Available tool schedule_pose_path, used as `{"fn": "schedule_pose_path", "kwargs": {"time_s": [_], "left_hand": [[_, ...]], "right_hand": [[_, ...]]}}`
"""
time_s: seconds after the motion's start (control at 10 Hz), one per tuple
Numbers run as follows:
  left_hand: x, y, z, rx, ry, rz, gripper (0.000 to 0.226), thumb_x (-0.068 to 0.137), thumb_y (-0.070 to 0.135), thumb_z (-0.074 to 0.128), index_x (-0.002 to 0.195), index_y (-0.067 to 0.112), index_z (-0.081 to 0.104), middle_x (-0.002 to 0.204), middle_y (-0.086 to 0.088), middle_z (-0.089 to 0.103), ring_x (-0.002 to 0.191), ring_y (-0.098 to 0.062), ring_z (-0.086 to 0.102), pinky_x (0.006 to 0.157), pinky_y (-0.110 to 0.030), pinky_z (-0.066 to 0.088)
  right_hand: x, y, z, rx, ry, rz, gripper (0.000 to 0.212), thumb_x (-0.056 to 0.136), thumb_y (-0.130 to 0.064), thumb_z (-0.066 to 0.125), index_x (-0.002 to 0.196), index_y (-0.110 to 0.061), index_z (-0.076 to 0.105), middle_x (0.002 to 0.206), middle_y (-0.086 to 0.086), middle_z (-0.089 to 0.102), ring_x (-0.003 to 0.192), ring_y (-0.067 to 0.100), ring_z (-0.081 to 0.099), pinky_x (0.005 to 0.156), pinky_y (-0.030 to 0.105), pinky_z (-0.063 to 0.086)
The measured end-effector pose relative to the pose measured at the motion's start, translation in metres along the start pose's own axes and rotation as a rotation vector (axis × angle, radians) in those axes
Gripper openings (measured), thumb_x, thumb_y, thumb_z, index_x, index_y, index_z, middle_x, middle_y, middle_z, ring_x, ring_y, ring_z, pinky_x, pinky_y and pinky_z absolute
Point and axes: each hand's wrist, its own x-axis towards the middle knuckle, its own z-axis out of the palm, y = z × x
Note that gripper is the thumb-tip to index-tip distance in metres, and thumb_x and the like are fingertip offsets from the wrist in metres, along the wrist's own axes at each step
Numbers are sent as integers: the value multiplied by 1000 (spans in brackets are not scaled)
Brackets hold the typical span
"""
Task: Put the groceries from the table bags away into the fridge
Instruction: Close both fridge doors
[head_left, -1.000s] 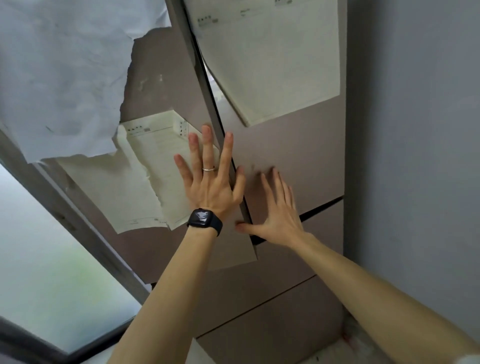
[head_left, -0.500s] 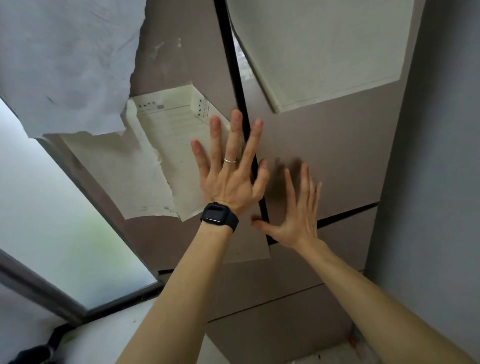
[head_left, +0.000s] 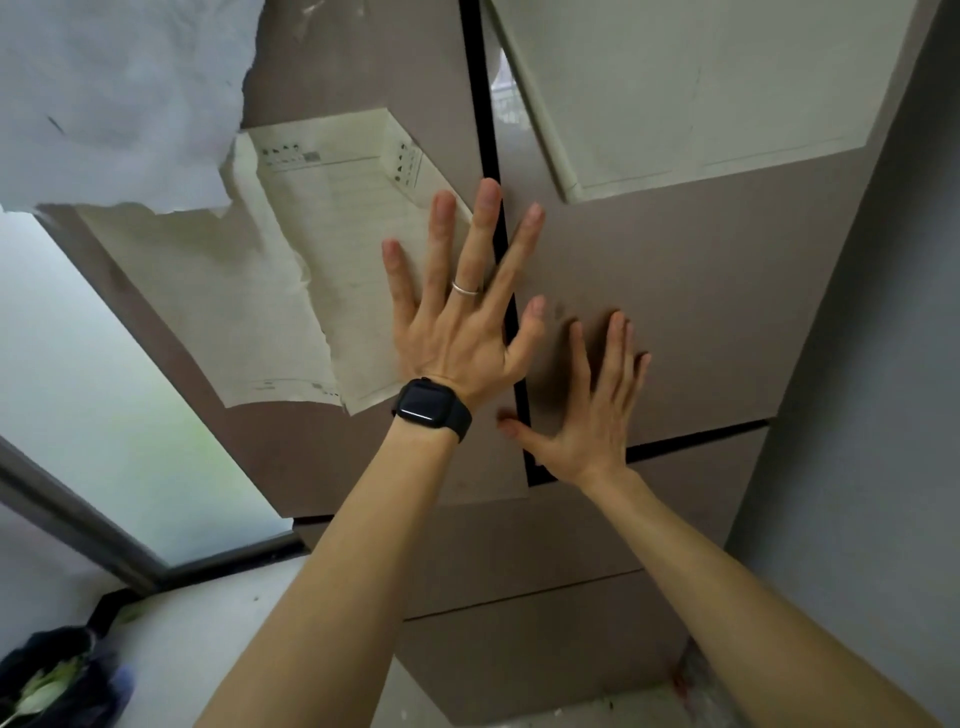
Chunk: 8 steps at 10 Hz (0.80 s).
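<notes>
The brown fridge fills the view, its two upper doors meeting at a dark vertical seam. My left hand (head_left: 457, 317), with a ring and a black watch, lies flat with spread fingers on the left door (head_left: 353, 78), its thumb across the seam. My right hand (head_left: 592, 410) lies flat with straight fingers on the right door (head_left: 701, 291), just right of the seam. Both doors look closed. Neither hand holds anything. No groceries or table bags show near the hands.
Torn, yellowed paper sheets (head_left: 291, 270) are stuck on the left door and another sheet (head_left: 691, 88) on the right door. Drawer fronts (head_left: 519, 551) sit below. A grey wall (head_left: 883, 364) stands at the right, a frosted window (head_left: 104, 389) at the left, and a dark bag with greens (head_left: 47, 680) at bottom left.
The camera has tilted and come closer, so the fridge looms larger and the bag at bottom left came into view. Both hands stay flat on the doors.
</notes>
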Motion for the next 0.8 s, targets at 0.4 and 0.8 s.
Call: {"fn": "schedule_pose_path", "kwargs": {"time_s": [0.4,0.8], "left_hand": [[12,-2,29,118,-101,-10,59,98,53,38,154,36,31,159,-4,34,146,-34,31,114,-59,6],[12,0,19,107,-204,-28,59,101,54,33,157,36,22,164,-2,21,151,-29,9,116,-59,-1]], "right_hand": [[3,-11,1,-104,94,45,98,84,-75,57,154,-14,26,162,25,15,152,39,13,119,63,15],[37,7,-143,-92,-645,-73,74,95,-50,57,157,-38,20,168,-9,-5,153,19,14,120,46,28]]}}
